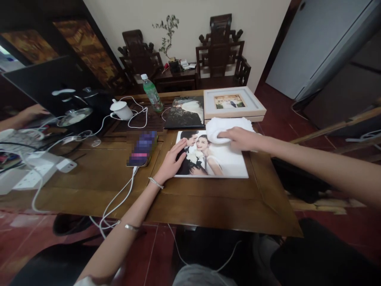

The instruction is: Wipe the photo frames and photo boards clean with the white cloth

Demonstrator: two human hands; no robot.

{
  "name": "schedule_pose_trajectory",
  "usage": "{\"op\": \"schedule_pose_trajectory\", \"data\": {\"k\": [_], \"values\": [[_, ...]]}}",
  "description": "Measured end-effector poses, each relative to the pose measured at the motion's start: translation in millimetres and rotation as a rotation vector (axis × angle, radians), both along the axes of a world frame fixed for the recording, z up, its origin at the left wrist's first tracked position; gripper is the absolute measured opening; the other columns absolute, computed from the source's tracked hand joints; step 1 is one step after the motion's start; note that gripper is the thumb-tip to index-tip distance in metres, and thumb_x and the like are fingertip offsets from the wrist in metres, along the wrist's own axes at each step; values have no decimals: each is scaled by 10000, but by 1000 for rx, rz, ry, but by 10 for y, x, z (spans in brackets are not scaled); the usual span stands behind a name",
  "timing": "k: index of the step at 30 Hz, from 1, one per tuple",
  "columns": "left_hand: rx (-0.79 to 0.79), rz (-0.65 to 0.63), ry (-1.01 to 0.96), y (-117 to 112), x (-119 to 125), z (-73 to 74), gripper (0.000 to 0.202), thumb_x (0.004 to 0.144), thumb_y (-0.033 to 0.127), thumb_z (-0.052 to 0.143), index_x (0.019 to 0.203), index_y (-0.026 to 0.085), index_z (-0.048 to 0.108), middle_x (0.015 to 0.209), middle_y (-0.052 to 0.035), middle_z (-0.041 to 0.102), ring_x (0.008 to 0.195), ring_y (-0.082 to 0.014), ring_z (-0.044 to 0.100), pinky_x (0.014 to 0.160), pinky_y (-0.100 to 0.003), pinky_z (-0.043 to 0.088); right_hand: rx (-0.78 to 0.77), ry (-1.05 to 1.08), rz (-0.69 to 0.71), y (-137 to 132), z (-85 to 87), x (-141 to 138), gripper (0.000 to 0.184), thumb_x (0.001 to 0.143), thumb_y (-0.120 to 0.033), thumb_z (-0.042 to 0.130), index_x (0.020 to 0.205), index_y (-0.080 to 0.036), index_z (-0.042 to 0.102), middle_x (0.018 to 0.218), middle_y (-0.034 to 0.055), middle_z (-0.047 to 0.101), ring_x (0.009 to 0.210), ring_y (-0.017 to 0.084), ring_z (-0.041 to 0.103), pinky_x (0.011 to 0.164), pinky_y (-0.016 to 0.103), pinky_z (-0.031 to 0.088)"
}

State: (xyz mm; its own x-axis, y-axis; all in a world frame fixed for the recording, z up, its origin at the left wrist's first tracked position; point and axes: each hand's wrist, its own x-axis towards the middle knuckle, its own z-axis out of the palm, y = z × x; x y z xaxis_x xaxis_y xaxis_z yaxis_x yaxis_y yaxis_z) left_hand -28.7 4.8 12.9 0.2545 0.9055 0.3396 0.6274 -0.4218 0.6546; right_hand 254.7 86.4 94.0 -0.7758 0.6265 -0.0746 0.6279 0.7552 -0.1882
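Note:
A wedding photo panel (214, 163) lies flat on the wooden table (208, 202) in front of me. My left hand (175, 159) rests on the panel's left edge with fingers stretched out. Near the panel's upper right, my right hand (239, 138) grips a folded white cloth (226, 126), which lies against the print and covers its top corner. Just behind the panel are a darker photo panel (187, 111) with a white dress on it and a pale wooden picture frame (253, 104) holding a small photo.
Left of the panel, a phone (142, 149) is plugged into a white cable. Farther left are a power strip (38, 169), a lidded white cup (121, 109), a green bottle (152, 93) and a laptop (44, 81). Another person's hand (32, 113) shows at the far left.

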Motion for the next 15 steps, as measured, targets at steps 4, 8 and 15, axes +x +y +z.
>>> {"op": "schedule_pose_trajectory", "data": {"k": [4,8,15], "values": [[9,-1,-7,3,0,-3,435,933,300,438,1345,171,492,1459,-95,424,1374,-196,349,1160,-411,239,37,43,-6,101,-62,-11,600,658,47,395,1183,-183,571,1098,109,669,1057,262,595,861,380,459],[16,-2,-18,1,5,-1,432,932,293,441,1340,164,496,1454,-99,430,1371,-190,355,1161,-402,241,98,66,-137,-312,-261,-1,611,657,56,384,1210,-151,542,1277,173,566,1332,343,356,1005,601,329],[14,5,-20,-7,16,6,423,932,296,432,1338,200,498,1457,-77,429,1373,-193,351,1160,-430,238,8,89,-47,-1403,-294,51,651,612,75,376,1158,-219,575,1487,75,375,1416,319,171,1073,660,212]]}}
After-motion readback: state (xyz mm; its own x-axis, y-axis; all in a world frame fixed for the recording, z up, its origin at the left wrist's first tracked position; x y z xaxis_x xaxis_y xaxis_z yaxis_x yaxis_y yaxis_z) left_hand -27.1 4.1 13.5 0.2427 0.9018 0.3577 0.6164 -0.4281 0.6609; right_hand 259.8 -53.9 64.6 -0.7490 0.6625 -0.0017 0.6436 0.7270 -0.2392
